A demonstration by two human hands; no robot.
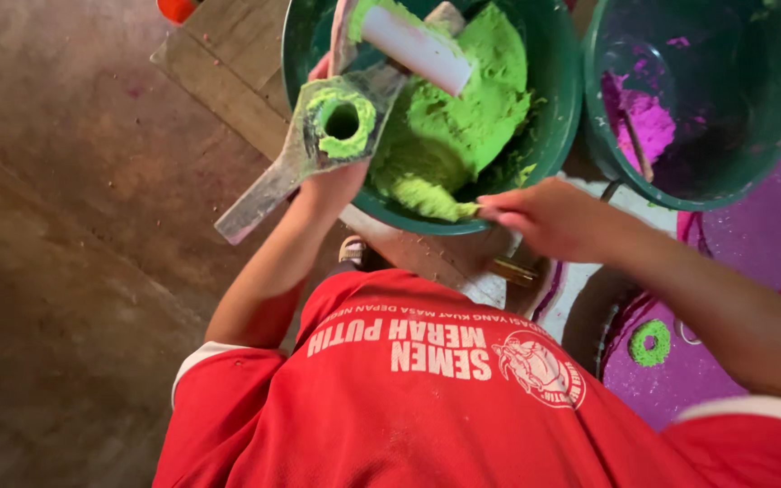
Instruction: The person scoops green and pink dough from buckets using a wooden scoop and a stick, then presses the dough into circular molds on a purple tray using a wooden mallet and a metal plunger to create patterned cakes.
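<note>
Red shirt [427, 407] fills the bottom. Left hand [341, 176] grips a grey mold [318, 145] with a green ring on it. Right hand [544, 217] pinches green paste [449, 126] at the bucket [553, 108] edge.

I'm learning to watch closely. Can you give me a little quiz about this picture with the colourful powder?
1. True or false: the bucket of green powder sits left of the bucket with purple powder.
2. What does the left hand hold up? A) a flat metal tool carrying a green ring B) a paintbrush C) a cup
3. Fill in: the right hand fingers pinch at the green bucket's near ____.

Key: 1 true; 2 A, the metal tool; 3 rim.
</note>
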